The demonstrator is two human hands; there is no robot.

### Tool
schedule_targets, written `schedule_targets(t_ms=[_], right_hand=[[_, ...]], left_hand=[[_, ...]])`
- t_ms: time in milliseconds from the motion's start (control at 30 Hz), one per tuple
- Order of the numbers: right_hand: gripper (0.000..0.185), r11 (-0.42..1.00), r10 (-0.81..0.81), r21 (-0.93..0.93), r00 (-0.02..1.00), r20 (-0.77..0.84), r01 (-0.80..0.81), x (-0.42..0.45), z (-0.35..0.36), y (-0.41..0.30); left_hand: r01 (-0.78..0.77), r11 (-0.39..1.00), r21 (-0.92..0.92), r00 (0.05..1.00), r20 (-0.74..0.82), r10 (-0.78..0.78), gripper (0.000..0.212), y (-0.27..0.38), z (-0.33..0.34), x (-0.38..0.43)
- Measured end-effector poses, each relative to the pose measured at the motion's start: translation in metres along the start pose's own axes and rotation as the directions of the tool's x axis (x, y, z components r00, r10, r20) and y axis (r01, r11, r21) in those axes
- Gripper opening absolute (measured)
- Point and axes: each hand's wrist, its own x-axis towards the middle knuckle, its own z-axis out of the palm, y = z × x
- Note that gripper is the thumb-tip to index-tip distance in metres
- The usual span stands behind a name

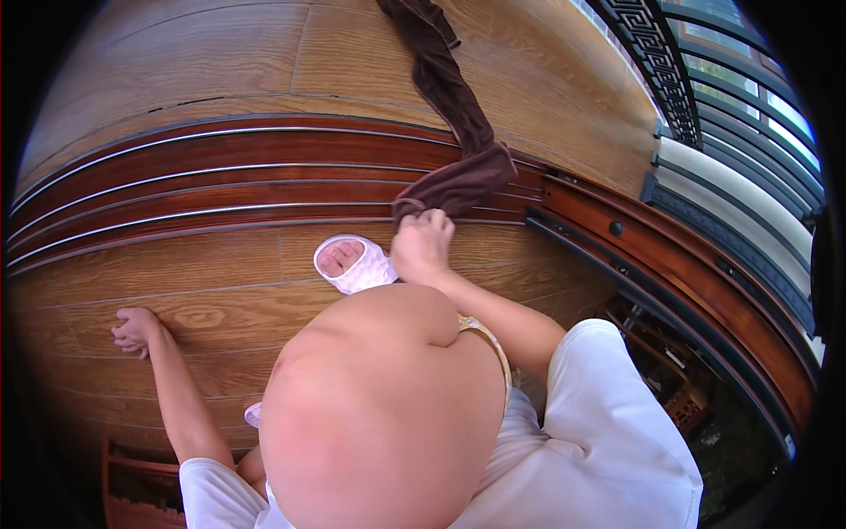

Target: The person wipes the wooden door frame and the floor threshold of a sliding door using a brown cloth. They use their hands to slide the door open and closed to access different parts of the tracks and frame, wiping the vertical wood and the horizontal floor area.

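My right hand [423, 244] is shut on the near end of a dark brown cloth [462, 175]. From there the long, rumpled cloth crosses the grooved sliding-door track [297, 155] and trails away over the floor beyond. Metal rails line the reddish-brown track. Off to the left, my left hand [135, 332] is low over the wood-look floor [218, 317] with its fingers curled. Its palm is turned from view, so whether it holds anything is hidden. Beside my right hand is my foot in a white open-toed slipper [370, 270].
My bent knee [377, 397] fills the lower middle. A wooden door frame [667, 244] runs along the right side, with a dark metal railing [661, 73] past it. Wooden furniture [142, 486] stands at the lower left. Dark glass [733, 423] reflects at the lower right.
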Motion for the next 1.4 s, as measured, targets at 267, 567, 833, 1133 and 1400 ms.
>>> schedule_targets(t_ms=[267,567,833,1133,1400], right_hand=[[0.047,0.931,-0.318,0.170,0.946,-0.052,0.323,0.000,-0.021,-0.020],[0.038,0.497,-0.709,0.556,0.681,-0.183,0.666,0.037,-0.021,-0.084],[0.036,0.178,-0.864,0.709,0.453,-0.219,0.683,0.090,-0.008,-0.245],[0.029,0.208,-0.845,0.971,0.477,0.240,-0.119,0.139,-0.047,-0.402],[0.049,-0.271,-0.962,0.391,0.257,-0.089,-0.880,0.228,-0.102,-0.318]], left_hand=[[-0.008,0.998,0.058,0.999,-0.047,0.010,0.056,-0.003,0.001,0.001],[0.020,1.000,0.011,1.000,0.021,-0.020,0.056,0.022,-0.014,-0.020],[0.014,0.999,0.041,1.000,0.017,-0.014,0.059,0.011,-0.016,-0.015],[0.064,0.998,0.024,0.995,0.074,-0.065,0.060,0.018,-0.021,-0.018],[0.042,0.998,0.039,0.998,0.036,-0.044,0.060,0.010,-0.017,-0.019]])
